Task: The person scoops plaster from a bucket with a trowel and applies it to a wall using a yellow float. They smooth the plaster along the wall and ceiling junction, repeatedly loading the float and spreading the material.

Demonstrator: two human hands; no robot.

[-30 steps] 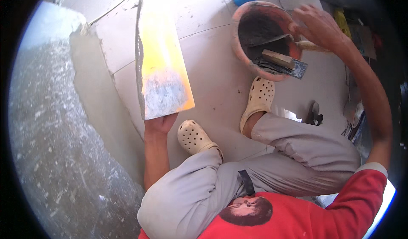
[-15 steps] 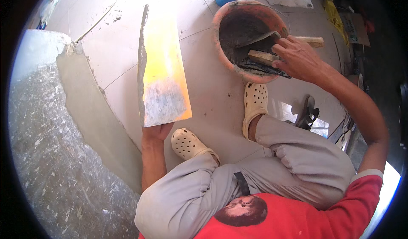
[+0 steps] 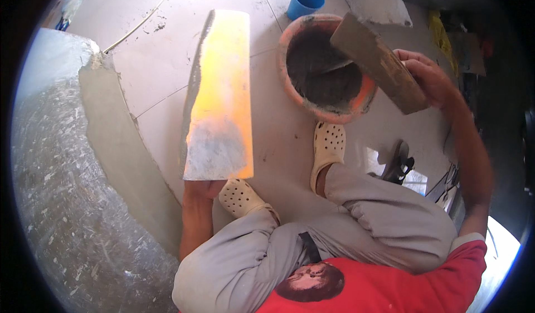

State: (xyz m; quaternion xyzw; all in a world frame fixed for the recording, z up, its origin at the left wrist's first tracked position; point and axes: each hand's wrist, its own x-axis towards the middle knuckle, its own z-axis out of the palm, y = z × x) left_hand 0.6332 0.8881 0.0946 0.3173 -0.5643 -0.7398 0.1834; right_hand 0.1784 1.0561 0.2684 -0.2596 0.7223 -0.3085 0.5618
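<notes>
My left hand (image 3: 206, 189) is closed on the near end of a long yellow-orange board (image 3: 225, 84), its fingers mostly hidden underneath. Grey mortar runs along the board's left edge, and a dull grey patch covers its near end. Over the right rim of an orange bucket (image 3: 285, 73), my right hand (image 3: 430, 80) grips a rectangular plastering float (image 3: 384, 68). The float is tilted, its flat face smeared with mortar. Inside the bucket lies dark wet mortar (image 3: 315, 57), with a thin pale edge of what looks like a trowel blade sticking out.
A blue plastic cup (image 3: 306, 2) stands beyond the bucket. To my left is a speckled grey slab (image 3: 67, 201), bordered by a smooth mortar strip (image 3: 120, 140). A dark sandal (image 3: 398, 162) lies right of my cream clogs (image 3: 329, 143). Yellow plastic (image 3: 440, 37) sits far right.
My right hand has lifted the float out of the bucket and turned its mortar-smeared face into view. The board in my left hand has shifted slightly nearer to me.
</notes>
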